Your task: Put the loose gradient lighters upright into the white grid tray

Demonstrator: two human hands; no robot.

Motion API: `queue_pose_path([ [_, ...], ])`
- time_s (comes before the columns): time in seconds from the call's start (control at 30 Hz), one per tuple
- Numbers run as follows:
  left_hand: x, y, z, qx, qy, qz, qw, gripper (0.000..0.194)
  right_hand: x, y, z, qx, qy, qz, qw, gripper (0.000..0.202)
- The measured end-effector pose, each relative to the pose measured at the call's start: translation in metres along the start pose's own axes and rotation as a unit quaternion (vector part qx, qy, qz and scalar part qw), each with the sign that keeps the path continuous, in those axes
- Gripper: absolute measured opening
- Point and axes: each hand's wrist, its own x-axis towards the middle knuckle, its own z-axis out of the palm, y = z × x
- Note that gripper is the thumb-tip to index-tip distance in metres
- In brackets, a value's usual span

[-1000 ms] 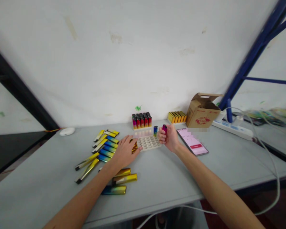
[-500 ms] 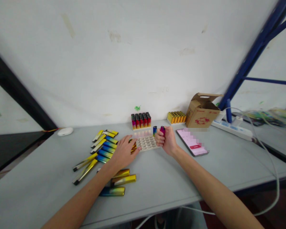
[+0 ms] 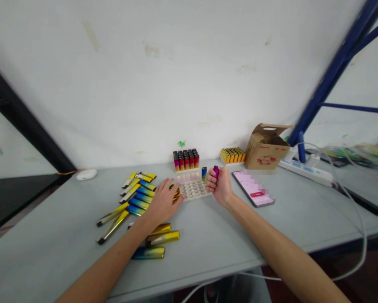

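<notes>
The right hand is clenching its fingers around a purple cylinder, above the right end of the white tray. The left hand is lying at the tray's left end, fingers spreading; whether they are gripping, I cannot tell. One blue cylinder is standing behind the tray.

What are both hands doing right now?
Left hand: fingers spread, palm down by the white tray; grip cannot be told.
Right hand: closed around a purple cylinder.
</notes>
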Motion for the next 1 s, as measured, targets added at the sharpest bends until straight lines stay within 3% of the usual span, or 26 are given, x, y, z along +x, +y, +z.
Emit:
queue_pose_path([
  [0.23,0.0,-0.002,0.003,-0.019,0.014,-0.002,1.0,0.038,-0.002,0.006,0.005,-0.042,-0.016,-0.025,0.999,0.022],
  [0.73,-0.001,-0.004,0.004,-0.017,0.012,0.008,1.0,0.04,-0.004,0.011,0.006,-0.104,-0.113,0.025,0.988,0.033],
  [1.0,0.0,-0.005,0.0,-0.045,-0.01,0.016,0.999,0.046,-0.005,-0.005,0.0,-0.181,-0.177,-0.079,0.964,0.034],
])
